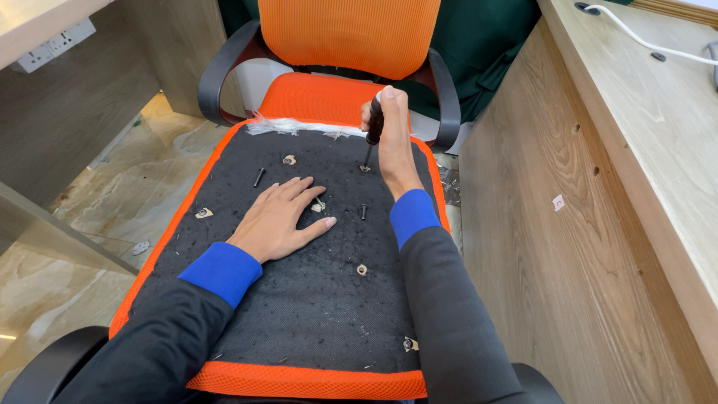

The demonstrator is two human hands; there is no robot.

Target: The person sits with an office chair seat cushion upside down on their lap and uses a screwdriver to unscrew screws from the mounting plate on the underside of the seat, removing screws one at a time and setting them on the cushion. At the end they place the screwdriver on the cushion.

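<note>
An orange-edged seat cushion [194,187] lies upside down in front of me, its black underside [314,299] facing up. My right hand [393,142] grips a black-handled screwdriver [374,127] held upright, its tip on a screw hole [365,168] near the far edge. My left hand [283,217] lies flat on the black underside, fingers spread, holding nothing. Two loose black screws rest on the fabric, one [259,177] left of my left hand and one [363,212] between my hands. Several metal threaded inserts [362,269] dot the underside.
An orange mesh office chair [348,34] with black armrests [217,75] stands beyond the cushion. A wooden desk side panel [568,224] rises on the right, with a white cable [651,45] on top. Marble floor [127,194] and a wall socket [56,45] are at left.
</note>
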